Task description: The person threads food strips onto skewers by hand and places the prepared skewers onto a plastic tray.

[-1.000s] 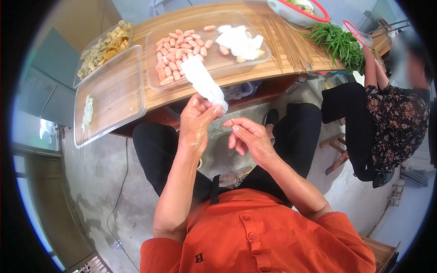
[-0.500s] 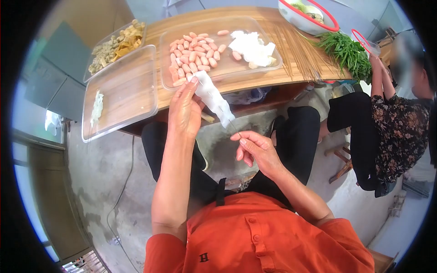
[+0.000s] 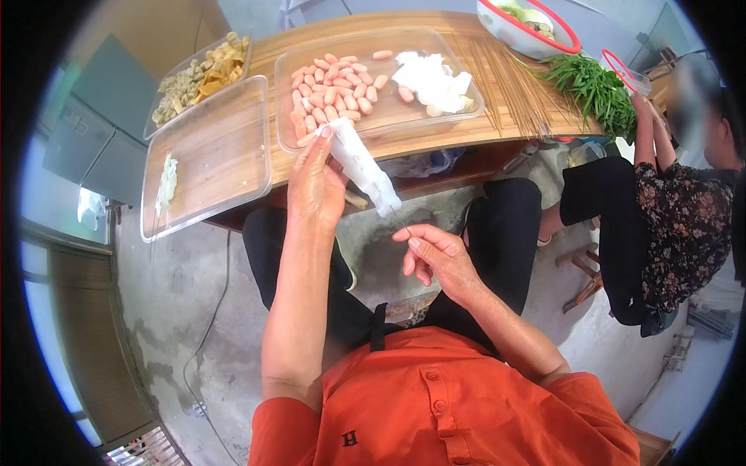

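A long white food strip (image 3: 364, 169) is threaded on a thin skewer (image 3: 400, 220), slanting down to the right over the gap before the table. My left hand (image 3: 317, 180) pinches the strip's upper end between thumb and fingers. Lower right, my right hand (image 3: 437, 256) grips the skewer's bare end between thumb and forefinger. Behind the strip, a clear tray (image 3: 381, 124) holds small pink sausages (image 3: 332, 87) and a pile of white pieces (image 3: 435, 84). A flat clear tray (image 3: 221, 155) at left carries a pale skewered piece (image 3: 166, 185).
Loose skewers (image 3: 505, 89) lie on the wooden table (image 3: 466, 144) beside green leafy vegetables (image 3: 594, 89). A red-rimmed bowl (image 3: 517, 39) stands behind. At far left is a tray of yellowish food (image 3: 203, 78). A person in a floral top (image 3: 680, 210) sits at right, hands near the greens.
My left hand has moved from the strip's lower end to its upper end. My right hand keeps the skewer and sits slightly lower and farther right. The view has shifted slightly.
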